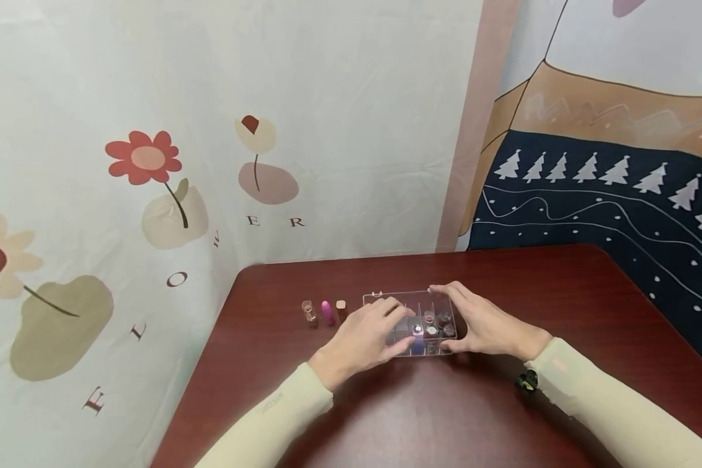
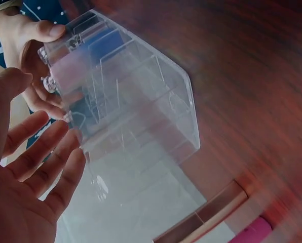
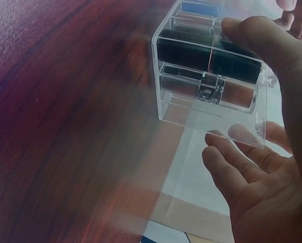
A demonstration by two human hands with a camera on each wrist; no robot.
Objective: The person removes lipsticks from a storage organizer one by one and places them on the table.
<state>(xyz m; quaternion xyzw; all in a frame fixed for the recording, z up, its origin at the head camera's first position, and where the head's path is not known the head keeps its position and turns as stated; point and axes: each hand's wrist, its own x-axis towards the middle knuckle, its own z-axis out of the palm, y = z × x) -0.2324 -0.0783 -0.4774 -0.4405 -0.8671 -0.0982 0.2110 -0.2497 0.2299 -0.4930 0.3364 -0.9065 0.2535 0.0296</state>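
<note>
A clear plastic compartment organizer (image 1: 398, 293) stands on the table with several cosmetic tubes upright in it. Among them are a blue-and-pink tube (image 2: 106, 43), a dark tube (image 3: 184, 51) and a clear-cased brownish tube (image 3: 238, 95). My right hand (image 1: 491, 324) spans the organizer's right end, thumb on the front side and fingers at the back, holding it. My left hand (image 1: 359, 335) hovers over the left part with loosely spread fingers and holds nothing. Left of the organizer stand three lipstick tubes: a clear-topped one (image 1: 309, 314), a magenta one (image 1: 327, 313) and a brown one (image 1: 342, 311).
The dark red wooden table (image 1: 444, 409) has its back edge against a pale curtain (image 1: 357, 130) printed with flowers. At the right hangs a navy cloth (image 1: 561, 208) with white trees. A dark device (image 1: 527, 381) sits at my right wrist.
</note>
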